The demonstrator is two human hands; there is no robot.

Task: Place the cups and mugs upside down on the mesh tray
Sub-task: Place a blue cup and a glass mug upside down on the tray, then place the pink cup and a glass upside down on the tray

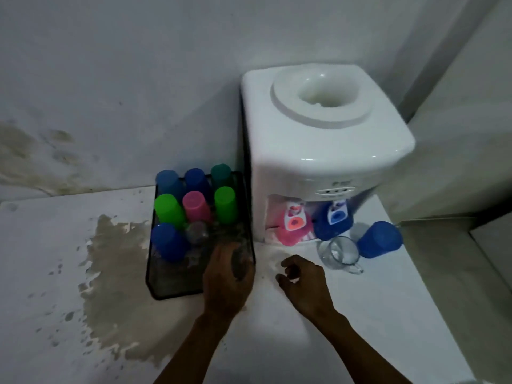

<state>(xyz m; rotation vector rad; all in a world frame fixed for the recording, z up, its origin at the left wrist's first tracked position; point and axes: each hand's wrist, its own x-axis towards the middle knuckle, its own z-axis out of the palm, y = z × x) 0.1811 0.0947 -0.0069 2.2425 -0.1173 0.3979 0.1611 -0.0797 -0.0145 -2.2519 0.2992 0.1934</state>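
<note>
The scene is dim, with a cool, grey-blue cast and no strong shadows. The brightest spot is the white water dispenser (327, 128), which carries soft highlights along its front edge and around its round top, so the light probably comes from above and behind the camera. The whole view is soft and slightly smeared. The left hand (228, 275) is motion-blurred over the dark mesh tray (155, 284), and the clear mug (339, 252) beside the dispenser blurs too. The wall and counter edges bend toward the frame's corners.

Inverted cups on mesh tray (155, 284), left hand (227, 275) over tray, glass mug (339, 253) beside dispenser (318, 151)
</note>
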